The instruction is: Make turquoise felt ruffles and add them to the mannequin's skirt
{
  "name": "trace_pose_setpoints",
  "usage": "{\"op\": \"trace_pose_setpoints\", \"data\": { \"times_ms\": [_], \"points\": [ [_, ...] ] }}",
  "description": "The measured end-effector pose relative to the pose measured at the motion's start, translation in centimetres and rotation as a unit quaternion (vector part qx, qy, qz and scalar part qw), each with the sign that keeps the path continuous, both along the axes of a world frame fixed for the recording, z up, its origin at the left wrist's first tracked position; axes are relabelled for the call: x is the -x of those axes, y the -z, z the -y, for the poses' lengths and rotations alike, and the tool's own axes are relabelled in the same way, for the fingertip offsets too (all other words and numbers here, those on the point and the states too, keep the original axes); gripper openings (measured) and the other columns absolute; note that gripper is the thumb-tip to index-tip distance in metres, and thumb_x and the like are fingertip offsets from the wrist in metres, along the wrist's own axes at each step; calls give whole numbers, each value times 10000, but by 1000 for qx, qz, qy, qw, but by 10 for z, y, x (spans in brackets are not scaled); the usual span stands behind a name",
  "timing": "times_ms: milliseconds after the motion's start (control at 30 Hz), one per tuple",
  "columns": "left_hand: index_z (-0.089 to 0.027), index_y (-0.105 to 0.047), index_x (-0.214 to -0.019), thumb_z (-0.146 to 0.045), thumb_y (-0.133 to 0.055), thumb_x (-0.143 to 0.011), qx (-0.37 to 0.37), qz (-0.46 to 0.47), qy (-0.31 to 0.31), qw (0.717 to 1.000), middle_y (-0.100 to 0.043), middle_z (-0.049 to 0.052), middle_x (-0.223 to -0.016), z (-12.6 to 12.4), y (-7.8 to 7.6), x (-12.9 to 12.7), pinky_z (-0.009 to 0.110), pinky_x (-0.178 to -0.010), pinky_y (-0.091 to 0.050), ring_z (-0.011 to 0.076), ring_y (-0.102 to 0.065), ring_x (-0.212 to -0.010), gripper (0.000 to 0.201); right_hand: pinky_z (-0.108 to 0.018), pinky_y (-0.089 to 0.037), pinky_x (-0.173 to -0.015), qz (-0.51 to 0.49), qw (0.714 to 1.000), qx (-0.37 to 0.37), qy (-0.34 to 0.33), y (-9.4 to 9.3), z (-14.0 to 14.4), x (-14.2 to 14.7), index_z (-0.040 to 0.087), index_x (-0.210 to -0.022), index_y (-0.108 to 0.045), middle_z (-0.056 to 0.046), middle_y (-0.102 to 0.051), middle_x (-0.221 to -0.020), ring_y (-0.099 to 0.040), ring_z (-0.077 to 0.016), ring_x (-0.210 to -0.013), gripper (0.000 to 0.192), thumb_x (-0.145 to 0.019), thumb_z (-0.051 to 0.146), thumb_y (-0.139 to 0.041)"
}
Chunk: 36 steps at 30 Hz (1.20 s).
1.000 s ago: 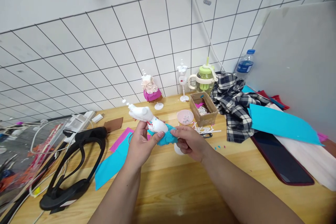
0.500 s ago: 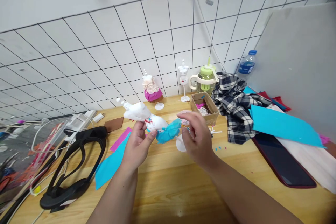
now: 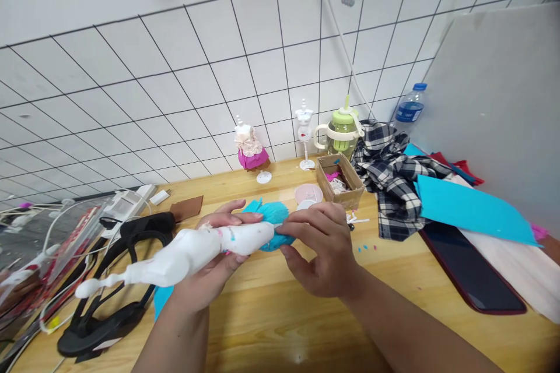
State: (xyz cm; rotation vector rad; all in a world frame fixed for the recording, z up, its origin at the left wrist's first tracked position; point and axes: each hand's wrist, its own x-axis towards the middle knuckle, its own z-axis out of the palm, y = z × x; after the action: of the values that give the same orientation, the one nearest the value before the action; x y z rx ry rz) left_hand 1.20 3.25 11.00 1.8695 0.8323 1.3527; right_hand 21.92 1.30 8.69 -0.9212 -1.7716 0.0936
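Note:
A small white dress-form mannequin [image 3: 188,253] lies tilted in my left hand [image 3: 203,282], its knobbed neck toward the lower left. The fingers and thumb of that hand hold it around the waist, where red and blue specks show. Around its lower end flares a piece of blue crepe paper [image 3: 273,213]. My right hand [image 3: 326,250] has its fingers and thumb closed at the edge of the paper by the hip; the exact grip is partly hidden. Behind these fingers a white round base [image 3: 306,204] is partly covered.
Against the tiled wall stand a dressed mannequin [image 3: 249,145], a bare mannequin [image 3: 305,128] and a green-lidded cup [image 3: 343,131]. A cardboard box [image 3: 356,192] holds scraps. To the right lie a plaid cloth [image 3: 394,169] and a phone [image 3: 472,271]; a black headset frame [image 3: 100,338] is left.
The mannequin has turned over, its neck swinging down toward the lower left. My right hand has moved in from beside the skirt and closed on the blue paper.

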Motion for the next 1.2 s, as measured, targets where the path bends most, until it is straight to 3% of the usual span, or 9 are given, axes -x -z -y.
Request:
{"op": "trace_pose_setpoints", "data": {
  "times_ms": [167,300,500,633,800,933,1100,1167,1200],
  "points": [
    [-295,-601,-1024,-268,-710,-762,-21,-31,10,999,-721,40,-993,0,-3,6,534,-1096,-300,277,-616,-1045,285,-396,-394,-825,3,999,32,-41,1,-6,-7,231,-934,-693,-36,-702,-926,-591,-214,-863,192,-832,314,-553],
    [-271,-662,-929,-245,-791,-639,-36,-47,-56,997,-667,60,-1051,-3,-8,10,470,-1026,-387,305,-553,-1100,319,-389,-418,-846,-25,999,23,-9,0,-9,-13,239,-997,-688,-53,-680,-1003,-610,-216,-936,209,-853,276,-542],
    [-214,-672,-898,-285,-846,-551,124,16,-112,986,-641,58,-899,-1,-1,6,377,-818,-495,263,-598,-884,394,-384,-434,-853,-26,998,8,-48,0,-7,-7,240,-1058,-666,-50,-700,-1024,-632,-207,-937,238,-852,225,-548],
    [-199,-652,-960,-319,-835,-599,193,68,-93,974,-680,81,-956,-1,5,1,381,-833,-504,286,-623,-963,422,-378,-433,-845,-25,990,86,-110,6,-9,-1,218,-1124,-624,-44,-718,-974,-622,-198,-875,260,-881,255,-537],
    [-198,-610,-1147,-383,-740,-732,231,52,-91,967,-678,97,-1095,-7,5,1,355,-849,-499,290,-607,-1064,472,-330,-450,-756,-125,974,180,-55,12,-15,-4,234,-1306,-471,-60,-654,-1079,-574,-182,-847,415,-903,322,-520],
    [-170,-633,-1077,-347,-800,-661,210,16,-162,964,-682,102,-1104,-13,7,2,351,-860,-492,289,-608,-1060,482,-251,-396,-546,-156,949,261,-77,11,-16,-5,217,-1152,-553,-7,-600,-833,-463,-110,-578,276,-898,323,-529],
    [-132,-645,-1001,-355,-787,-675,184,17,-178,967,-697,120,-1038,-13,4,1,376,-864,-497,280,-647,-974,420,-256,-378,-585,-97,969,214,-78,7,-7,5,197,-883,-649,-3,-576,-762,-439,-104,-599,109,-837,277,-591],
    [-141,-622,-1038,-338,-786,-680,164,48,-179,969,-695,116,-1055,-11,5,-1,377,-861,-510,278,-652,-983,440,-245,-371,-547,-137,945,282,-96,7,-5,10,191,-814,-641,1,-574,-727,-437,-99,-581,145,-845,316,-574],
    [-150,-605,-1062,-316,-791,-678,147,66,-182,970,-691,111,-1072,-9,6,-2,375,-859,-518,273,-652,-992,458,-234,-358,-498,-181,911,352,-120,7,-5,12,192,-818,-630,9,-566,-705,-420,-90,-538,177,-852,349,-558]
  ]
}}
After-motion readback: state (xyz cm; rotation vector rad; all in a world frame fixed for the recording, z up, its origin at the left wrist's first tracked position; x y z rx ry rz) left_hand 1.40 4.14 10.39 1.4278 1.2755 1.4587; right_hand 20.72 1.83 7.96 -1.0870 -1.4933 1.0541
